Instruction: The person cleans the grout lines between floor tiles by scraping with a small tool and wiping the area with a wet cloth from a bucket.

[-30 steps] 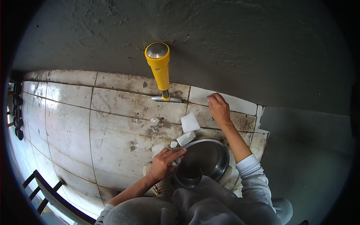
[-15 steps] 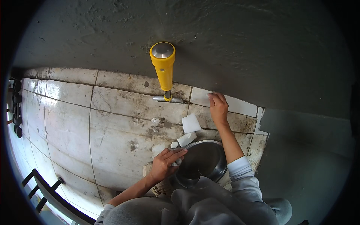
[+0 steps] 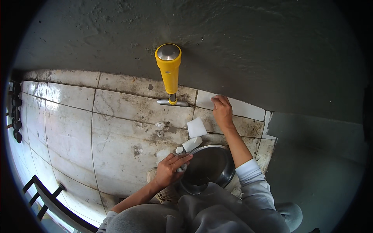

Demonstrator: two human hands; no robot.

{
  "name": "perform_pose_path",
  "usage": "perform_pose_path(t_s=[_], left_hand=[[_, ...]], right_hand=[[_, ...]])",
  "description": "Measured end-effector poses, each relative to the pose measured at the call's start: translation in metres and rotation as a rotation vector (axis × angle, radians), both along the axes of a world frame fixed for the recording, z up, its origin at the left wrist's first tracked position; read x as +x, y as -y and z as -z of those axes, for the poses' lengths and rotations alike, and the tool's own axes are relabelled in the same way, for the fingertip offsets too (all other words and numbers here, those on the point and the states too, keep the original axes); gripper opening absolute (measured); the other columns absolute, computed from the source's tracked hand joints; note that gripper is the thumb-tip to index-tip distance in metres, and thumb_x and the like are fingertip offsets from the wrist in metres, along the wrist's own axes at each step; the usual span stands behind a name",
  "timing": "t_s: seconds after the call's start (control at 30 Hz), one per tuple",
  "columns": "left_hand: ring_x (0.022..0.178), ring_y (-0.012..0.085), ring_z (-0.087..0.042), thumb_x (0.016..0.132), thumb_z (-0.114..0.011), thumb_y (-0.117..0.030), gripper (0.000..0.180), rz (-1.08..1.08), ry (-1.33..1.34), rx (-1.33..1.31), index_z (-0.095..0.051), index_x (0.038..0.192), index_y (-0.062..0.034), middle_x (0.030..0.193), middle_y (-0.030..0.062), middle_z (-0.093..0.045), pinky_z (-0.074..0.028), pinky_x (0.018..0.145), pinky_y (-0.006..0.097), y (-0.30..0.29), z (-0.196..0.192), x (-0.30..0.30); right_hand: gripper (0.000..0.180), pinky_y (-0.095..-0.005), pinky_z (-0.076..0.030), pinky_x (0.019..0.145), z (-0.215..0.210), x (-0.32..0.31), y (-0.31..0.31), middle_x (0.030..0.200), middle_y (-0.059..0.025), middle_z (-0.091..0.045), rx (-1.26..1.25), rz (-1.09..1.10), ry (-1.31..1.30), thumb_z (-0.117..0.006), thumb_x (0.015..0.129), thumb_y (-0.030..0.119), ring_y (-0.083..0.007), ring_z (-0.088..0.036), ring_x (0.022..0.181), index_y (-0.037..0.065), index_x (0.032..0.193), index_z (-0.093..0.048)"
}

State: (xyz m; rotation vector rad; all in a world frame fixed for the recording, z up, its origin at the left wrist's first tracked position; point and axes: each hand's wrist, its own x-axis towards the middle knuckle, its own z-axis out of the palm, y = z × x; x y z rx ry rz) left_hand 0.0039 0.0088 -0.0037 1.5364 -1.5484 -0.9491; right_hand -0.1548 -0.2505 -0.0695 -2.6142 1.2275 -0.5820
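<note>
My left hand (image 3: pixel 168 171) rests near the left rim of a metal bowl (image 3: pixel 228 180), its fingers closed round a crumpled whitish wad (image 3: pixel 182 167). Farther forward, my right hand (image 3: pixel 222 112) has its fingertips curled together against a clean white stretch of skirting tile (image 3: pixel 248 109) at the wall's foot. Whatever those fingertips may hold is too small to make out. Dark liquid seems to fill the bowl. Between my hands lie a flat white sponge block (image 3: pixel 197 127), a thicker white piece (image 3: pixel 192 144) and a small white scrap (image 3: pixel 179 150).
A yellow-handled scraper (image 3: pixel 169 73) stands upright, blade down, by the grey wall (image 3: pixel 252 50). Stained white tiles (image 3: pixel 128 143) cover the floor. Black railing (image 3: pixel 54 202) and round black weights (image 3: pixel 16 112) are at the left. My shoe (image 3: pixel 165 194) shows beside the bowl.
My right hand has slid slightly to the left along the white skirting tile. My left hand stays by the bowl with the wad; the scraper and white pieces keep their places.
</note>
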Motion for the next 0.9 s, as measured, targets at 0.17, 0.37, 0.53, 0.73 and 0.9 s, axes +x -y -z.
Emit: perform_pose_path(t_s=[0.17,0.37,0.53,0.73,0.9], left_hand=[[0.087,0.0216,-0.062,0.066,-0.071,-0.005,0.061,-0.015,-0.004,-0.009,-0.061,0.125,-0.0150,0.114,0.0035,-0.066,-0.050,0.077,0.031,0.001,0.000,0.000],[0.086,0.0209,-0.061,0.065,-0.071,-0.005,0.063,-0.010,0.014,-0.034,-0.060,0.126,-0.0159,0.115,0.0029,-0.066,-0.050,0.078,0.030,-0.002,0.004,0.000],[0.088,0.0208,-0.060,0.059,-0.072,-0.006,0.071,0.017,0.009,-0.016,-0.058,0.128,-0.0165,0.118,0.0021,-0.064,-0.050,0.079,0.031,-0.003,0.005,0.000],[0.087,0.0209,-0.060,0.059,-0.072,-0.006,0.072,0.023,0.012,-0.008,-0.058,0.129,-0.0166,0.118,0.0022,-0.064,-0.050,0.079,0.030,-0.003,0.002,0.003],[0.086,0.0212,-0.060,0.060,-0.071,-0.006,0.071,0.017,0.018,-0.025,-0.058,0.129,-0.0167,0.117,0.0023,-0.065,-0.050,0.079,0.031,-0.003,0.005,0.000]], right_hand=[[0.027,-0.0394,-0.053,0.083,0.002,0.003,0.002,0.095,-0.0084,-0.063,-0.060,-0.001,-0.030,-0.061,0.067,-0.009,-0.0291,-0.062,0.090,0.002,0.090,-0.068],[0.026,-0.0384,-0.053,0.083,0.002,0.003,-0.001,0.096,-0.0094,-0.063,0.022,0.017,-0.048,-0.061,0.066,-0.009,-0.0291,-0.062,0.095,0.001,0.089,-0.068],[0.026,-0.0376,-0.054,0.079,0.009,-0.001,0.001,0.096,-0.0088,-0.064,-0.104,0.018,-0.044,-0.063,0.064,-0.007,-0.0278,-0.061,0.092,0.001,0.088,-0.068],[0.025,-0.0346,-0.053,0.077,-0.003,0.003,-0.001,0.093,-0.0049,-0.065,-0.180,-0.019,-0.090,-0.065,0.062,-0.003,-0.0260,-0.062,0.087,0.005,0.086,-0.069],[0.024,-0.0349,-0.052,0.074,0.000,0.002,-0.001,0.089,-0.0023,-0.065,-0.198,0.015,-0.070,-0.065,0.063,-0.002,-0.0237,-0.062,0.084,0.007,0.085,-0.068]])
